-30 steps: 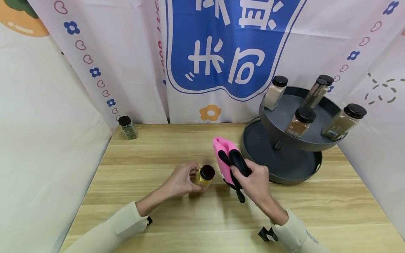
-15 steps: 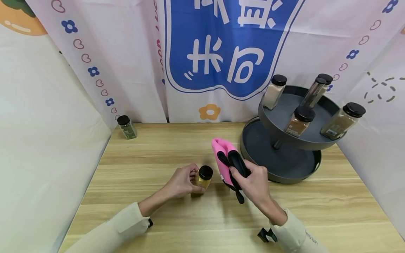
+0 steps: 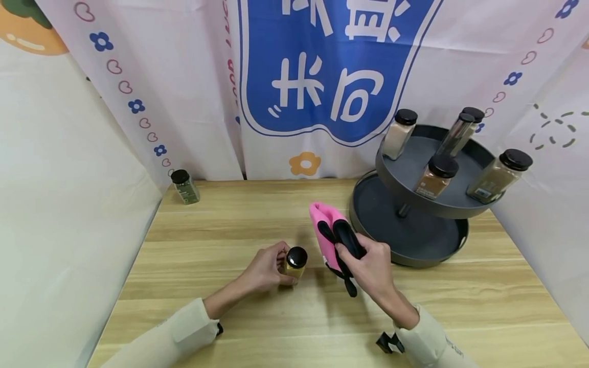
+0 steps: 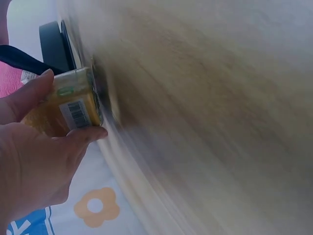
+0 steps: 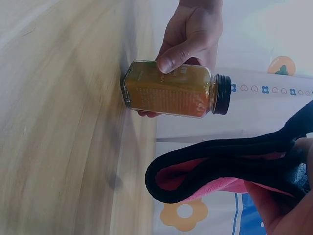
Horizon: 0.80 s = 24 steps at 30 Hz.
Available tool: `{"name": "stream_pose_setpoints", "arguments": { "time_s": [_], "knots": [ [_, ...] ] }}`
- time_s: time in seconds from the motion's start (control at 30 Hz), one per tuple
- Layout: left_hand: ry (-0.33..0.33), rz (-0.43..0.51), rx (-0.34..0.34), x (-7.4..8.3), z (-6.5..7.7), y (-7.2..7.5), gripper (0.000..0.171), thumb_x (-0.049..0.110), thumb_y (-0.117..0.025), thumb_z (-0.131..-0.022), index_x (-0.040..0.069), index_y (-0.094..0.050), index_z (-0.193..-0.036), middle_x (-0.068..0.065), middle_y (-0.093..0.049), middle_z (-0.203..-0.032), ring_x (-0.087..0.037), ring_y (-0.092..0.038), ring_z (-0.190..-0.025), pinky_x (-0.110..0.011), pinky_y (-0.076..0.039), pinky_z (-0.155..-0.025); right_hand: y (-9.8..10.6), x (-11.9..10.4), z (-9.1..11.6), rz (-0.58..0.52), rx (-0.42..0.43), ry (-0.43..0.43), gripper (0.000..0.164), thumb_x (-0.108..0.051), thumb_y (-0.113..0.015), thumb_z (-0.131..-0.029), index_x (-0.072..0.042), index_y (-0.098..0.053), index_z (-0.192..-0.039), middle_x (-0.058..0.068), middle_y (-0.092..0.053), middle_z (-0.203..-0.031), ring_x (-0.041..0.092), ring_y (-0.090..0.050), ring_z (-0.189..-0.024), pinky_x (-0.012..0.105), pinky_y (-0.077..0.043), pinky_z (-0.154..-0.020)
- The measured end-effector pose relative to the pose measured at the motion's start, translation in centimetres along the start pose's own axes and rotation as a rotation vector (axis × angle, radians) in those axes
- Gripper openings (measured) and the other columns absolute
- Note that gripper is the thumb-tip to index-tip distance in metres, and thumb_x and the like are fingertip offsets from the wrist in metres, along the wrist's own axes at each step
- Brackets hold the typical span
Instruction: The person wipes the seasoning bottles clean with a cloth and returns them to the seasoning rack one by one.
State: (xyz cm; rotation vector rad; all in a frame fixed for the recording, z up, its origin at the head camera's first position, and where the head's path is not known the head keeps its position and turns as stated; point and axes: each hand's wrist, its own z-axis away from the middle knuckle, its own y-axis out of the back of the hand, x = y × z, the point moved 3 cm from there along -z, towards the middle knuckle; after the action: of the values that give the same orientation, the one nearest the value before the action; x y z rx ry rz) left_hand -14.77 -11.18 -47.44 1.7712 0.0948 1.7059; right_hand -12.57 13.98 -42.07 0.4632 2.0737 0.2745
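In the head view my left hand (image 3: 264,268) grips a square glass spice jar (image 3: 295,271) of yellow powder by its sides, black cap upward. The left wrist view shows a barcode label on the jar (image 4: 51,112), its base close over the wooden tabletop, with thumb and fingers on opposite sides. To the right, my right hand (image 3: 372,263) holds a folded pink cloth item (image 3: 323,237) with black edging and a dangling black strap, raised above the table. In the right wrist view the folded edge of this cloth item (image 5: 195,171) hangs beside the jar.
A dark grey two-tier round rack (image 3: 414,243) stands at the back right. Its upper tier carries several black-capped jars, among them a brown one (image 3: 432,184). A green spice jar (image 3: 187,191) stands at the back left corner, near the printed backdrop (image 3: 207,128).
My left hand and the yellow spice jar have shifted slightly left and toward me in the head view. The right hand keeps holding the pink cloth item almost still.
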Motion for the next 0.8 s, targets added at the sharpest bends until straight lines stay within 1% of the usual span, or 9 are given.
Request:
{"name": "stream_pose_setpoints", "arguments": {
  "time_s": [0.13, 0.2, 0.37, 0.43, 0.5, 0.57, 0.67, 0.73, 0.8],
  "knots": [
    [0.007, -0.019, 0.015, -0.1, 0.0, -0.1, 0.05, 0.002, -0.097, -0.069, 0.01, -0.064, -0.105, -0.002, -0.077, -0.105, -0.021, -0.072, -0.104, -0.047, -0.055, -0.098, 0.0, -0.1, 0.0, 0.007, 0.009, -0.003, 0.014, -0.005, -0.084, -0.088, -0.011, -0.075, -0.08, -0.004, -0.067, -0.06, 0.003, -0.054, -0.045, 0.02, -0.043, -0.041],
    [0.006, -0.018, 0.016, -0.1, 0.0, 0.0, 0.051, 0.001, -0.098, -0.07, 0.009, -0.064, -0.106, -0.001, -0.077, -0.105, -0.021, -0.072, -0.106, -0.044, -0.056, -0.098, 0.0, 0.0, 0.0, 0.012, 0.008, -0.011, 0.015, -0.005, -0.084, -0.087, -0.012, -0.074, -0.079, -0.005, -0.065, -0.06, 0.002, -0.053, -0.045, 0.019, -0.043, -0.04],
    [-0.035, -0.019, 0.005, -0.3, 0.2, 0.1, 0.052, -0.001, -0.096, -0.07, 0.005, -0.064, -0.111, -0.003, -0.077, -0.105, -0.018, -0.072, -0.102, -0.028, -0.056, -0.087, -0.2, 0.3, 0.2, 0.018, 0.001, -0.021, 0.015, -0.003, -0.084, -0.087, -0.011, -0.073, -0.078, -0.002, -0.065, -0.06, 0.003, -0.053, -0.045, 0.019, -0.042, -0.04],
    [-0.057, -0.023, -0.003, -0.4, 0.3, 0.2, 0.052, -0.002, -0.096, -0.071, 0.005, -0.065, -0.113, -0.003, -0.077, -0.105, -0.016, -0.072, -0.1, -0.026, -0.055, -0.085, -0.2, 0.4, 0.2, 0.018, 0.0, -0.022, 0.015, -0.002, -0.084, -0.087, -0.01, -0.074, -0.079, -0.001, -0.065, -0.06, 0.003, -0.053, -0.046, 0.019, -0.042, -0.04],
    [-0.072, -0.043, -0.005, -0.3, 0.4, 0.3, 0.053, 0.0, -0.097, -0.071, 0.007, -0.066, -0.114, -0.001, -0.077, -0.105, -0.014, -0.072, -0.101, -0.025, -0.055, -0.086, -0.2, 0.4, 0.3, 0.016, 0.0, -0.026, 0.015, -0.003, -0.084, -0.087, -0.01, -0.074, -0.079, -0.002, -0.065, -0.06, 0.003, -0.053, -0.046, 0.019, -0.043, -0.041],
    [-0.083, -0.061, -0.005, -0.3, 0.4, 0.4, 0.054, 0.004, -0.098, -0.071, 0.008, -0.068, -0.116, -0.001, -0.076, -0.107, -0.013, -0.07, -0.1, -0.027, -0.055, -0.087, -0.2, 0.3, 0.4, 0.012, 0.0, -0.032, 0.015, -0.004, -0.084, -0.087, -0.012, -0.074, -0.079, -0.003, -0.066, -0.06, 0.003, -0.054, -0.046, 0.019, -0.043, -0.041],
    [-0.1, -0.079, 0.017, -0.2, 0.5, 0.7, 0.062, 0.012, -0.1, -0.07, 0.009, -0.068, -0.123, -0.001, -0.075, -0.114, -0.015, -0.069, -0.106, -0.033, -0.056, -0.095, -0.2, 0.1, 0.5, 0.002, -0.003, -0.04, 0.014, -0.005, -0.084, -0.088, -0.013, -0.075, -0.08, -0.005, -0.067, -0.061, 0.003, -0.055, -0.047, 0.02, -0.044, -0.042],
    [-0.114, -0.071, 0.035, 0.0, 0.7, 0.9, 0.068, 0.015, -0.101, -0.07, 0.007, -0.067, -0.128, -0.005, -0.074, -0.119, -0.021, -0.069, -0.113, -0.038, -0.056, -0.102, -0.2, 0.1, 0.5, -0.003, -0.006, -0.041, 0.014, -0.006, -0.083, -0.089, -0.014, -0.075, -0.081, -0.006, -0.067, -0.062, 0.004, -0.056, -0.048, 0.02, -0.045, -0.043],
    [-0.124, -0.062, 0.052, 0.1, 0.9, 1.1, 0.071, 0.016, -0.102, -0.069, 0.006, -0.067, -0.129, -0.007, -0.074, -0.123, -0.026, -0.069, -0.119, -0.043, -0.054, -0.105, -0.3, 0.1, 0.5, -0.002, -0.009, -0.04, 0.014, -0.006, -0.083, -0.089, -0.014, -0.075, -0.08, -0.006, -0.067, -0.062, 0.004, -0.056, -0.048, 0.02, -0.045, -0.043]
  ]
}}
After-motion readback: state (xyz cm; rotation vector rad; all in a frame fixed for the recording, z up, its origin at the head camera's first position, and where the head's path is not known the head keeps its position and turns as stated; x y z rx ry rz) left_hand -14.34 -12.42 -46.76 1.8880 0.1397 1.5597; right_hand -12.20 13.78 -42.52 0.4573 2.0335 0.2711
